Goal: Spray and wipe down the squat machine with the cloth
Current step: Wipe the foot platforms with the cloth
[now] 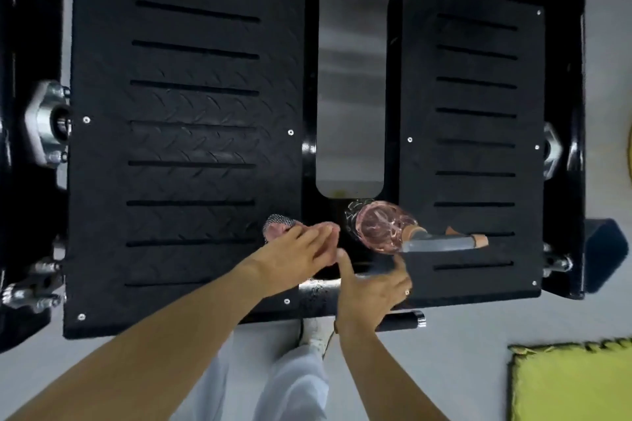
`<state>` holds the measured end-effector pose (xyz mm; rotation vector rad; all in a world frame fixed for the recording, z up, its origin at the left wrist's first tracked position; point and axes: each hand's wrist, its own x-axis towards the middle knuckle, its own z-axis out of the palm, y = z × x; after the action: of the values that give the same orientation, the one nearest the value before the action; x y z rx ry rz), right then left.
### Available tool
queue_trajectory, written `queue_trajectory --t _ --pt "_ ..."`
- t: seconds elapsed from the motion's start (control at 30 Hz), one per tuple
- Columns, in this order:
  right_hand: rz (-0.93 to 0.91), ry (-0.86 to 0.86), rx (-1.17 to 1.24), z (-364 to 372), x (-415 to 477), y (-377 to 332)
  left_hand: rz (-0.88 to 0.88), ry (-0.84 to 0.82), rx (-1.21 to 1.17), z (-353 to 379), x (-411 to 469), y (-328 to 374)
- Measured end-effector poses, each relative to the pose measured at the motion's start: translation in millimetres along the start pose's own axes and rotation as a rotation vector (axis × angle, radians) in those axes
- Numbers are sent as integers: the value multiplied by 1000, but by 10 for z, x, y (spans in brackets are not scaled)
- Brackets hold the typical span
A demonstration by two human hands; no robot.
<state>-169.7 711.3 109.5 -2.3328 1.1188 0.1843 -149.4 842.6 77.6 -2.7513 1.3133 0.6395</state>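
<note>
Spray bottle [379, 227] lies sideways at 1 o'clock from our right hand [372, 290], fingers spread, holding nothing. Probably light, slick plastic, so we'd grab near the trigger. Left hand [297, 246] has its fingers straight and together by the cloth [277, 224].

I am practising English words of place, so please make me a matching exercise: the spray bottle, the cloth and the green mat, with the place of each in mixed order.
Things:
1 spray bottle
2 cloth
3 green mat

Places:
a on the floor, at lower right
b lying on its side, head over the right foot plate
c at the left foot plate edge, under the left hand fingers

Pairs: 1-b; 2-c; 3-a
</note>
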Motion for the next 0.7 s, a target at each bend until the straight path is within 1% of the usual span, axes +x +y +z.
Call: queue_trajectory --t 0.07,0.13,0.17,0.2,0.23,0.3,0.37,0.43,0.5,0.53,0.57,0.6,0.67,0.7 --pt "25 -67 96 -78 192 1 83 -61 -11 71 -25 187" --pt "-32 -154 136 -144 339 -23 138 -81 -44 82 -28 259" --pt "-70 -179 168 -152 410 -54 162 -79 -16 65 -16 206" --pt "-96 -191 211 -172 465 -98 150 -71 11 16 -3 144" --pt "-90 -198 268 -195 508 -147 76 -71 22 -38 7 70" --pt "-34 -217 337 -240 578 -222 -203 -31 30 -98 68 -31" --pt "-25 -237 345 -276 623 -198 -485 55 56 -124 191 33" --pt "-51 -232 329 -352 609 -146 -659 59 -67 -153 346 223" --pt "-82 -223 318 -452 577 -61 -750 15 -220 -172 489 508" --pt "-95 -218 309 -505 570 -2 -732 4 -277 -194 568 671" --pt "-106 -207 298 -565 566 67 -660 -1 -322 -203 633 842" --pt "-113 -191 277 -616 567 152 -552 -12 -352 -196 678 993" --pt "-93 -145 250 -733 593 237 -315 -57 -314 -199 718 1108" --pt "-76 -122 254 -768 605 260 -228 -73 -255 -206 702 1050"
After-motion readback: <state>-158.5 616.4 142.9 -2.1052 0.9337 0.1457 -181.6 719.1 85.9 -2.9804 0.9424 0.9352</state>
